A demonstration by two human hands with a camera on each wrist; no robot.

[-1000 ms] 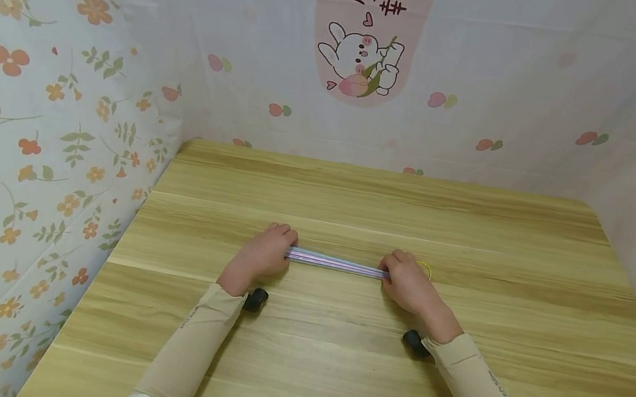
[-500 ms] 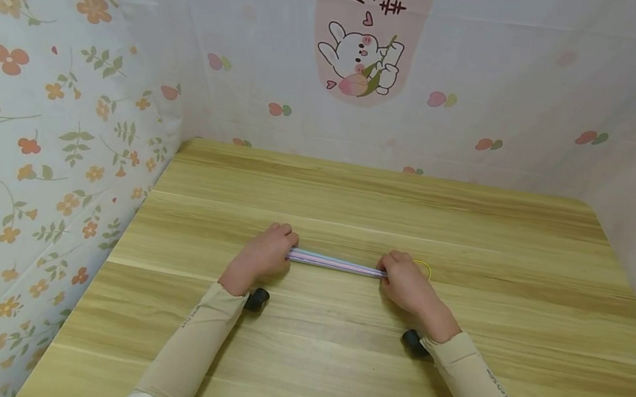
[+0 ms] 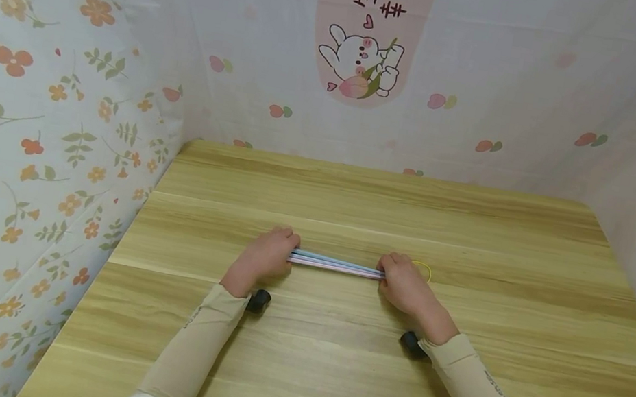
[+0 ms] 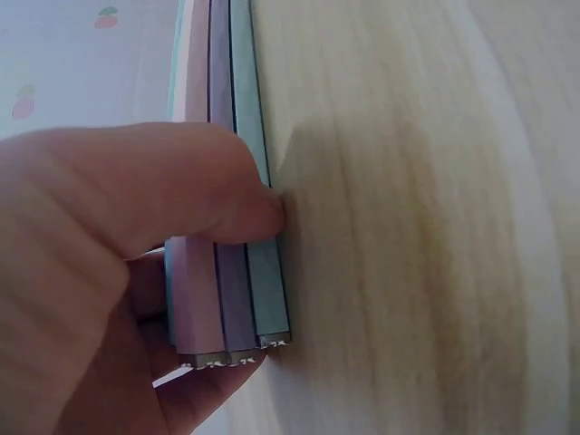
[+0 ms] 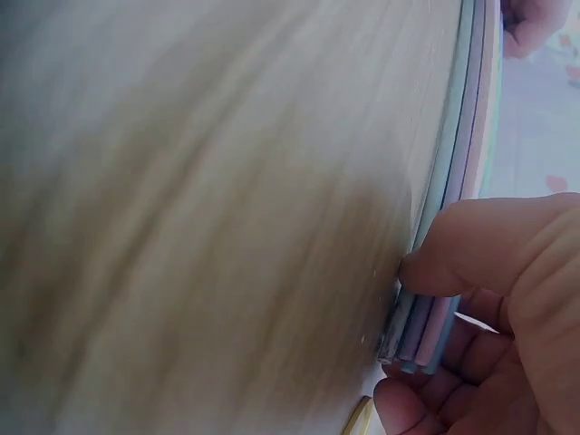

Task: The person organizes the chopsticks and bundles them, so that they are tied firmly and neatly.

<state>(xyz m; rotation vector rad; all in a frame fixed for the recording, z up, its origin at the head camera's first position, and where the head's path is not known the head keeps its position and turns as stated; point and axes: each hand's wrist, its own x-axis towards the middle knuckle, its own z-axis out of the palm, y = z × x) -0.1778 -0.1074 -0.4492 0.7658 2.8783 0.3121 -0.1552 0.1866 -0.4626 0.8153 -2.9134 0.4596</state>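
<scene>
A bundle of pastel chopsticks [image 3: 337, 265] in blue, pink, purple and pale green stretches between my hands, close over the table. My left hand [image 3: 265, 258] grips the thicker end. In the left wrist view its thumb lies across the chopsticks [image 4: 237, 290], whose squared ends line up nearly level. My right hand [image 3: 406, 283] pinches the thinner end; in the right wrist view the narrow rounded tips of the chopsticks [image 5: 426, 331] stick out past the thumb, slightly uneven. The undersides are hidden by the fingers.
A thin yellow loop [image 3: 427, 268], like a rubber band, lies on the table beside my right hand. The wood-grain table [image 3: 329, 367] extends around both arms. Black camera mounts [image 3: 259, 301] sit at the wrists. Printed cloth [image 3: 243, 41] hangs behind and at the left.
Both hands keep their hold. The bundle has rolled slightly, with more blue along its far side and pale pink on its near side. The right hand has shifted slightly left.
</scene>
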